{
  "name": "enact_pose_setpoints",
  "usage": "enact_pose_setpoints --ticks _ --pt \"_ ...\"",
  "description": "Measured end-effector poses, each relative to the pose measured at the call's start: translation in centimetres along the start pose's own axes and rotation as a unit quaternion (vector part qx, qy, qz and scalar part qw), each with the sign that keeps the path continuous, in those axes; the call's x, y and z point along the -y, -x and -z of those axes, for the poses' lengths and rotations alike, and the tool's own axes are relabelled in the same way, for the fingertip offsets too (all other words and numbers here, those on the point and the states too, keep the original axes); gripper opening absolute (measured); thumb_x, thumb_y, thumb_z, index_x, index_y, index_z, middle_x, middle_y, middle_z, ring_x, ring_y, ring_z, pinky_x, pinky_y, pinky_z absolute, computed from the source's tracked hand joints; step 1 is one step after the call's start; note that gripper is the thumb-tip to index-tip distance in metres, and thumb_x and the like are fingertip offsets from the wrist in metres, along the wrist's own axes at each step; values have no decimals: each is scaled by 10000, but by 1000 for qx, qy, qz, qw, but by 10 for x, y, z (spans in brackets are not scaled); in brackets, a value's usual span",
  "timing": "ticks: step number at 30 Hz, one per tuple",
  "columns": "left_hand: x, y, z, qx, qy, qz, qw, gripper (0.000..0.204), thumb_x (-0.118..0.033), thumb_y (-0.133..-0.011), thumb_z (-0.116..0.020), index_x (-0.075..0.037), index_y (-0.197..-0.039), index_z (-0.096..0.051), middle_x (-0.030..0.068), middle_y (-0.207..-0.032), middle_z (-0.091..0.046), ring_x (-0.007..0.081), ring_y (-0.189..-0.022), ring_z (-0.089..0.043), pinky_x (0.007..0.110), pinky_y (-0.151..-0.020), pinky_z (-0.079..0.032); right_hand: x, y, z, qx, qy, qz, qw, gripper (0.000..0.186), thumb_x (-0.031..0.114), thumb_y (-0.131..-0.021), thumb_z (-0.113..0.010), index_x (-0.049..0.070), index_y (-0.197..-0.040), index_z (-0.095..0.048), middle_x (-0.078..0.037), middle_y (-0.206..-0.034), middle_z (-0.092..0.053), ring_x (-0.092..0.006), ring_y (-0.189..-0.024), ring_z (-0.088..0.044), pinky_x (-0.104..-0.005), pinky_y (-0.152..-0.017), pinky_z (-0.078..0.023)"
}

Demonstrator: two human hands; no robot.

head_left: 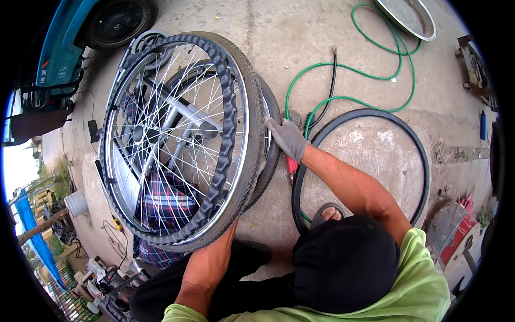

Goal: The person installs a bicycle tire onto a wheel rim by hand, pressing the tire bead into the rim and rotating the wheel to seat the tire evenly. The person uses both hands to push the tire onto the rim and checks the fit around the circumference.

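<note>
A wheelchair lies tipped over on the ground, its large spoked wheel [177, 134] facing up toward me. A black, wavy-grip hand rim [228, 107] runs inside the tyre [252, 107]. Beneath it sits the second wheel's tyre [273, 110]. My right hand [288, 138], in a grey glove, is closed on the edge of that lower tyre. My left forearm [210, 263] reaches up under the near side of the upper wheel, which hides the left hand. Plaid fabric [169, 201] and grey frame tubes [185, 115] show between the spokes.
A loose black tyre [424, 155] lies right of the wheelchair. A green hose [332, 98] snakes over the concrete, with a red fitting [292, 165] near my right hand. A metal basin [424, 27], a teal vehicle [61, 48] and a white bucket [76, 204] stand around.
</note>
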State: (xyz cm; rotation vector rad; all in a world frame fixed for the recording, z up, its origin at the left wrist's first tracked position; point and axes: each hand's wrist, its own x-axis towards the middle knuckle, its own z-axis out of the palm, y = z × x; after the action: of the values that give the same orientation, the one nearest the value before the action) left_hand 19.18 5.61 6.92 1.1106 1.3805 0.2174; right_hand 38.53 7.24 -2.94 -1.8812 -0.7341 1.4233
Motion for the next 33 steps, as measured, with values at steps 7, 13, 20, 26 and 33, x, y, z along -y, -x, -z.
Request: enact_pose_setpoints --ticks 7,13,20,26,33 --pt "21 -12 -14 -16 142 72 987 262 -199 -967 -658 -28 -1164 -642 65 -1004 -696 119 -856 -643 267 -770 -514 -1 18 -11 -38 -206 12 978 895 580 -917 -598 -192 -1344 -442 -267 -1255 -604 -256 -1172 -580 -326 -995 -445" --pt "20 -4 -11 -15 160 29 987 253 -165 -976 -641 -2 -1169 -631 70 -1015 -697 95 -829 -633 218 -734 -496 -35 -4 -36 0 -325 -13 946 928 601 -924 -597 -149 -1425 -381 -239 -1337 -570 -234 -1228 -552 -326 -1043 -430" --pt "30 -12 -7 1 143 40 989 264 -178 -975 -646 -7 -1175 -627 67 -1003 -696 99 -830 -633 218 -722 -490 -10 29 -26 -31 -170 -14 985 845 625 -950 -524 -140 -1309 -523 -221 -1221 -638 -253 -1181 -580 -333 -1022 -424" --pt "30 -16 -11 -2 164 22 986 278 -185 -975 -644 -7 -1186 -618 54 -983 -692 107 -816 -632 243 -727 -505 -52 43 -53 -1 -263 -23 964 850 662 -965 -457 -127 -1267 -556 -199 -1177 -633 -227 -1111 -582 -325 -1002 -420" --pt "9 3 -8 5 138 -4 990 231 -187 -959 -664 -17 -1116 -650 35 -915 -676 99 -782 -610 246 -698 -488 -75 31 -61 -39 -212 -9 976 770 620 -986 -465 -110 -1202 -587 -163 -1028 -679 -235 -989 -621 -338 -919 -462"
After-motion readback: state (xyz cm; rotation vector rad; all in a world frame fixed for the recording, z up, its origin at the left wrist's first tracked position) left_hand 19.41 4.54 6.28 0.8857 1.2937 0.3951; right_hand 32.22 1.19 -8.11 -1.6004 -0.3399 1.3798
